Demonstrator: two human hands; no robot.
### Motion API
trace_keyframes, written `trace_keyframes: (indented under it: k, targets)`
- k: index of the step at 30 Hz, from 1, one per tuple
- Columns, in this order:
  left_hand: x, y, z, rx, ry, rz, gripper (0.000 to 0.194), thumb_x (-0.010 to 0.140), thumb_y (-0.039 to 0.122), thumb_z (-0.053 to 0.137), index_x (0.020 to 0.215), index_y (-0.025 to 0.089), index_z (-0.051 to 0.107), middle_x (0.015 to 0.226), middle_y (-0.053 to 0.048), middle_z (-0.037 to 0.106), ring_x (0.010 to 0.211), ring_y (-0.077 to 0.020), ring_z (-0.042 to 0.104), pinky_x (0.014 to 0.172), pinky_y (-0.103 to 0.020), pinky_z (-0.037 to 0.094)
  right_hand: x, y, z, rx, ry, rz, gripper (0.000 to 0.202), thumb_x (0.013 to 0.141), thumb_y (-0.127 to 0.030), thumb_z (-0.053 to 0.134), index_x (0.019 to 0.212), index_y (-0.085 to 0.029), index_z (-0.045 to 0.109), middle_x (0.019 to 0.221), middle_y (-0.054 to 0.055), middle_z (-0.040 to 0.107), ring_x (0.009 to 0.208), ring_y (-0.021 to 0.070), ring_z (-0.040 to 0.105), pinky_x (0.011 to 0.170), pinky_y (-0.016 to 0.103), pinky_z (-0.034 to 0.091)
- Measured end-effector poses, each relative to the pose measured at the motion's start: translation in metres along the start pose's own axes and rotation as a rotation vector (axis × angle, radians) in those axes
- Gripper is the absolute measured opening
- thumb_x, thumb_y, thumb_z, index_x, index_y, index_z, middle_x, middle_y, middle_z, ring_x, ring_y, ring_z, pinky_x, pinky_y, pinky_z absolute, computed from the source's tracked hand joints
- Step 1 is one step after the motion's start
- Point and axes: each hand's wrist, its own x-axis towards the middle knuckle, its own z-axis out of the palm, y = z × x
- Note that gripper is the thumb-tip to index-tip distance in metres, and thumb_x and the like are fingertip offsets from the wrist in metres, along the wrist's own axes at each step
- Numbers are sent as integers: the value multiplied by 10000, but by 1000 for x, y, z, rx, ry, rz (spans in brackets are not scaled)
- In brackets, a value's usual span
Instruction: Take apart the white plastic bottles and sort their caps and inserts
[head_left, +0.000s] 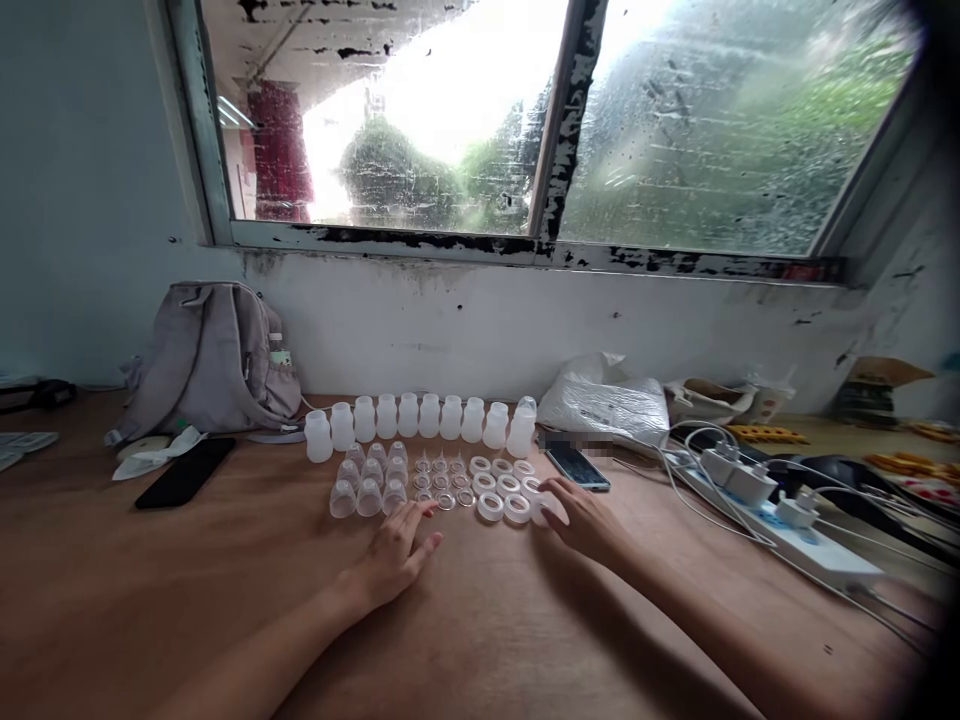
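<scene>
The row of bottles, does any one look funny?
Yes: the right-end bottle wears a clear dome on top, while the other nine bottles stand without one. Nothing in the row looks toppled.

2 forearms (pixel 675 595) reach inward; left hand (pixel 397 548) thumb-out, right hand (pixel 576 515) seemingly curled.

We see matt plastic bottles (pixel 430 416), a cloth backpack (pixel 206 360) and a glossy package (pixel 607 408) near the far edge of the smooth tabletop (pixel 465 630).

Window (pixel 555 130) glare blown out; right corners dark.
</scene>
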Motion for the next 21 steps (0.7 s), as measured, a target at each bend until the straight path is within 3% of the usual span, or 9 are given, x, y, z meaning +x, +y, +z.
trace_keyframes:
  k: [4,7,11,16,19,21]
  targets:
    - [0,0,0,0,-1,6,318,831,299,410,1138,217,425,991,-53,533,953,-181,485,865,-344,388,44,9,-9,39,176,48,275,809,-327,382,1019,-188,492,1007,104,530,837,222,560,707,332,449]
    - [1,0,0,2,4,6,320,831,305,408,1137,216,425,1002,-59,531,958,-187,483,866,-353,388,83,20,-8,71,328,178,385,787,-312,408,1143,-165,428,1094,141,481,852,235,558,724,346,444]
    - [1,-1,0,8,14,6,313,831,294,405,1132,211,428,996,-61,536,948,-190,484,862,-364,388,120,35,6,139,366,347,563,749,-345,459,1264,-171,312,1153,161,448,969,275,515,768,373,423]
    - [2,0,0,22,22,17,300,827,273,413,1118,204,434,982,-55,541,938,-187,486,855,-362,395,125,41,17,274,308,432,545,737,-378,471,1219,-154,348,905,120,579,794,253,569,678,354,435]
    - [2,3,0,15,37,33,286,830,254,407,1111,214,434,1014,-54,533,970,-186,481,874,-362,391,113,24,4,260,466,371,547,726,-422,490,1200,-182,362,914,108,575,747,246,563,648,367,435]
    - [1,6,-1,10,89,51,316,821,248,423,1135,220,408,1075,-62,507,1027,-194,457,904,-377,372,101,0,-11,298,595,299,588,723,-453,500,1218,-178,346,950,115,558,744,231,555,661,369,440]
